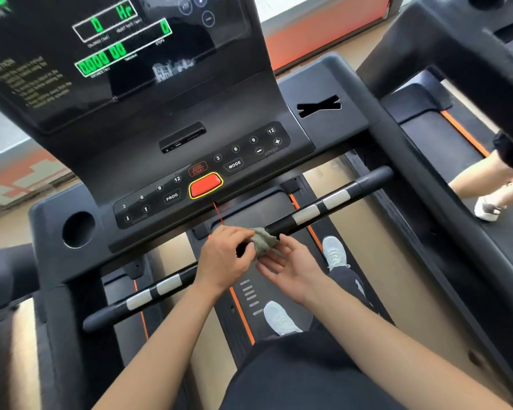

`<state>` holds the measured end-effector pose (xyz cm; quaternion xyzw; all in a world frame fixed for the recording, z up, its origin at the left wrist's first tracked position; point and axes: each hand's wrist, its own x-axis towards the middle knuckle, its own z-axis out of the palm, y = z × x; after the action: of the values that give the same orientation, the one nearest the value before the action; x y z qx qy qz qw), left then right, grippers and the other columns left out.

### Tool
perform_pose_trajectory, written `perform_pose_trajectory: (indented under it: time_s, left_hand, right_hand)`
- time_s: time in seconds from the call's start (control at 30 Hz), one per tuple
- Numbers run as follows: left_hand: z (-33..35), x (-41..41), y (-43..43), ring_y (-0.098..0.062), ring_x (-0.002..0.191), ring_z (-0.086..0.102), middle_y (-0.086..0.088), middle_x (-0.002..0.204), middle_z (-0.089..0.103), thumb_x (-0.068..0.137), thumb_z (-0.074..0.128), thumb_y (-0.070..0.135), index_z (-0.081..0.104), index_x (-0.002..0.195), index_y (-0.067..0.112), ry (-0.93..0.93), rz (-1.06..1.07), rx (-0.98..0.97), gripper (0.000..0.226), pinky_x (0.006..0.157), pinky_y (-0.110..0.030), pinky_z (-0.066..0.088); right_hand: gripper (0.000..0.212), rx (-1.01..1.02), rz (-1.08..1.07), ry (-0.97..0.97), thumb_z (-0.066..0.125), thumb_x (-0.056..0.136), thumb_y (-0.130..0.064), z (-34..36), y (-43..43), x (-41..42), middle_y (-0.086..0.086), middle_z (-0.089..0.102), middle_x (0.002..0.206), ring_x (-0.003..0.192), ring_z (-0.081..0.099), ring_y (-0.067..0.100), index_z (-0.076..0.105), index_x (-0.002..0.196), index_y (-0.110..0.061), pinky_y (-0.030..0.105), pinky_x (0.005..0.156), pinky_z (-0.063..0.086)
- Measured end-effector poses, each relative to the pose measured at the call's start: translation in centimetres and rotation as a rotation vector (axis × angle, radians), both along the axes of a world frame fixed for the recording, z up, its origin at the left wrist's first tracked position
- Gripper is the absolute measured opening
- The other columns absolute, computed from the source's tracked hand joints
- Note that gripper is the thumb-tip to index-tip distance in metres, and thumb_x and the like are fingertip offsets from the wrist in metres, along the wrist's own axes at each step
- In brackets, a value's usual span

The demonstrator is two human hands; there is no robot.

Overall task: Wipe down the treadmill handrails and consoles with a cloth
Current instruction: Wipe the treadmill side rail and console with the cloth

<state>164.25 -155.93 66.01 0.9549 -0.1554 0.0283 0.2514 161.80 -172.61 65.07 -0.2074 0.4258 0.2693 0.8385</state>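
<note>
Far off stood the console point(148, 119), with the crossbar handrail point(308, 213) nearer. I saw the left hand point(224, 258) curled over the bar's middle, clamping the cloth point(264, 242) on it, surely for rubbing. The right hand point(290, 266) lay spread, palm up, under the cloth, probably catching slack. Below was the black deck point(267, 208), and a neighbouring treadmill point(427, 48) stood to the right.

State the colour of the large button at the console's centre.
Large oblong button: red, yellow-rimmed; head view.

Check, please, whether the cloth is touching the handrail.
Touching: the head view shows the cloth wrapped over the handrail, held there by the left hand.
</note>
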Motion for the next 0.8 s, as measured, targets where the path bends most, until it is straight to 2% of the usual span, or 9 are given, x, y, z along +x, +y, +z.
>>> perform_pose_trajectory:
  time_s: [0.07,0.13,0.2,0.3,0.37,0.43,0.57,0.67,0.8]
  left_hand:
    - [0.1,-0.1,0.1,-0.013,0.094,0.063,0.009,0.101,0.076,0.086,0.063,0.042,0.080,0.102,0.019,0.074,0.031,0.003,0.033,0.083,-0.032,0.053]
    - [0.2,0.0,0.2,-0.013,0.094,0.064,0.009,0.103,0.076,0.085,0.067,0.048,0.079,0.105,0.021,0.106,0.028,0.027,0.036,0.084,-0.030,0.053]
    - [0.3,0.0,0.4,-0.014,0.093,0.066,0.009,0.103,0.077,0.084,0.071,0.042,0.079,0.106,0.021,0.121,0.031,0.044,0.031,0.083,-0.033,0.055]
    - [0.4,-0.1,1.0,-0.017,0.090,0.067,0.009,0.096,0.077,0.081,0.070,0.034,0.079,0.101,0.022,0.131,0.045,0.074,0.025,0.080,-0.035,0.056]
    - [0.6,-0.3,1.5,-0.018,0.088,0.067,0.009,0.092,0.076,0.080,0.067,0.034,0.079,0.097,0.023,0.125,0.078,0.100,0.023,0.078,-0.034,0.055]
    - [0.9,-0.7,1.8,-0.018,0.085,0.067,0.008,0.089,0.076,0.079,0.068,0.032,0.079,0.095,0.023,0.118,0.117,0.123,0.022,0.074,-0.032,0.054]
    - [1.0,-0.1,1.0,-0.020,0.085,0.067,0.004,0.089,0.076,0.084,0.063,0.041,0.080,0.098,0.020,0.146,0.089,0.103,0.030,0.075,-0.034,0.055]
    - [0.8,1.1,-0.1,-0.020,0.086,0.067,0.004,0.090,0.076,0.087,0.064,0.041,0.079,0.101,0.023,0.198,0.050,0.071,0.028,0.077,-0.039,0.055]
    - [0.7,1.8,-1.6,-0.019,0.078,0.066,0.005,0.083,0.073,0.086,0.067,0.037,0.076,0.098,0.028,0.173,0.030,0.039,0.018,0.071,-0.040,0.054]
  right_hand:
    - [0.020,0.036,-0.028,-0.015,0.050,0.097,-0.014,-0.5,0.3,0.3,0.018,0.067,0.101,0.096,0.064,0.030,0.066,0.101,-0.002,0.040,0.087,0.053]
    - [0.027,0.078,-0.019,-0.057,0.042,0.092,-0.003,-1.5,0.5,0.2,0.018,0.069,0.100,0.092,0.064,0.028,0.066,0.106,0.000,0.039,0.091,0.052]
    - [0.035,0.109,0.028,-0.095,0.039,0.090,0.002,-2.3,0.9,-0.1,0.018,0.069,0.104,0.093,0.065,0.026,0.064,0.115,0.001,0.038,0.094,0.051]
    - [0.033,0.122,0.145,-0.159,0.041,0.094,0.000,-3.1,2.1,-0.7,0.015,0.066,0.104,0.092,0.064,0.023,0.063,0.119,-0.002,0.038,0.100,0.046]
    - [0.033,0.161,0.160,-0.193,0.044,0.097,-0.002,-3.5,2.8,-1.0,0.015,0.067,0.108,0.096,0.065,0.024,0.062,0.124,-0.002,0.041,0.110,0.040]
    - [0.037,0.163,0.141,-0.225,0.048,0.097,0.001,-3.6,2.9,-1.0,0.016,0.068,0.116,0.100,0.068,0.025,0.058,0.132,-0.002,0.045,0.113,0.039]
    - [0.039,0.075,0.033,-0.242,0.052,0.094,0.010,-3.2,2.5,-0.7,0.017,0.069,0.118,0.106,0.068,0.028,0.060,0.130,-0.004,0.048,0.106,0.048]
    - [0.034,0.009,-0.074,-0.234,0.055,0.092,0.013,-3.1,2.1,-0.6,0.018,0.069,0.114,0.103,0.069,0.027,0.062,0.123,0.001,0.040,0.100,0.053]
    - [0.025,-0.081,-0.115,-0.236,0.055,0.092,0.013,-3.3,0.8,-0.5,0.017,0.071,0.108,0.098,0.071,0.023,0.065,0.113,0.002,0.032,0.088,0.056]
